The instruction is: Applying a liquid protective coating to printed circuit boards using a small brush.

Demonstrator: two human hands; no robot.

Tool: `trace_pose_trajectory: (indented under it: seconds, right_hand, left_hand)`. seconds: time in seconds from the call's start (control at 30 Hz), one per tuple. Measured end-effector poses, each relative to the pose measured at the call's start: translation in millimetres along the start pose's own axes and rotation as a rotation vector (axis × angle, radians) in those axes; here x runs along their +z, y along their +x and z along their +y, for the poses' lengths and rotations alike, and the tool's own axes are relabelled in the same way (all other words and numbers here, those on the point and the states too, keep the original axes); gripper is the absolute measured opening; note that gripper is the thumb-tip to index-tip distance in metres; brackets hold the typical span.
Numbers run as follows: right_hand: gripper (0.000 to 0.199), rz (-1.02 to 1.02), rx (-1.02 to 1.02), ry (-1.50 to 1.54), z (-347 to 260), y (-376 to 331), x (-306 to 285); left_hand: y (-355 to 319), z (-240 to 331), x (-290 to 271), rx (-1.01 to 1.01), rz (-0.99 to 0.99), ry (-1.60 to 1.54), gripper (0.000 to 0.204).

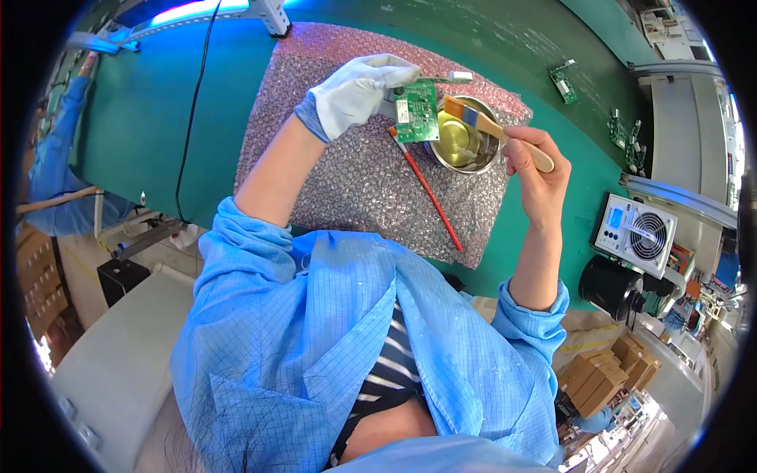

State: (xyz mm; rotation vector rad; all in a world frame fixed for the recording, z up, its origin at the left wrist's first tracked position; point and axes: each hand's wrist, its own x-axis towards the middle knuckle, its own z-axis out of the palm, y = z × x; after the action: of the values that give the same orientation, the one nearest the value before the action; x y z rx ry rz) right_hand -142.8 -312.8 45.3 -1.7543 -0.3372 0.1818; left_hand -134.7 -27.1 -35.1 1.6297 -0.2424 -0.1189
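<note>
The left hand, in a pale blue-grey glove, held a small green rectangular circuit board by its edge, its grip pinched on the board's upper left side so the flat face stood clear, judged to leave it open to brushing. The board hung just over the rim of a round shiny metal bowl of yellowish liquid, probably so drips fell back in. The bare right hand had its grip closed around the wooden handle of a flat paintbrush, bristles near the board. A thin red-handled brush lay on the pinkish bubble-wrap sheet covering the green worktop.
</note>
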Motion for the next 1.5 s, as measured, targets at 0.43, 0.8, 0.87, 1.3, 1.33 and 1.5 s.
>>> trace_pose_trajectory:
  seconds: [0.43,0.8,0.87,1.3,1.33,1.5]
  right_hand:
    - [0.015,-0.158,-0.181,-0.217,16,17,14]
    - [0.018,-0.004,-0.004,-0.095,30,-14,22]
    - [0.017,0.011,0.015,-0.007,25,-17,21]
    - [0.011,0.107,-0.344,-0.195,-1,-6,36]
    - [0.011,0.110,-0.345,-0.196,-1,-1,40]
    - [0.010,0.000,-0.590,-0.375,2,14,57]
  left_hand:
    - [4,23,15,-0.239,-0.047,-0.201,0.035]
    - [5,21,12,-0.186,0.133,-0.301,0.037]
    - [5,20,9,-0.138,0.159,-0.331,0.038]
    - [2,36,7,-0.043,0.209,-0.282,0.037]
    - [2,38,7,-0.035,0.203,-0.240,0.036]
    - [1,45,11,-0.062,0.215,-0.187,0.034]
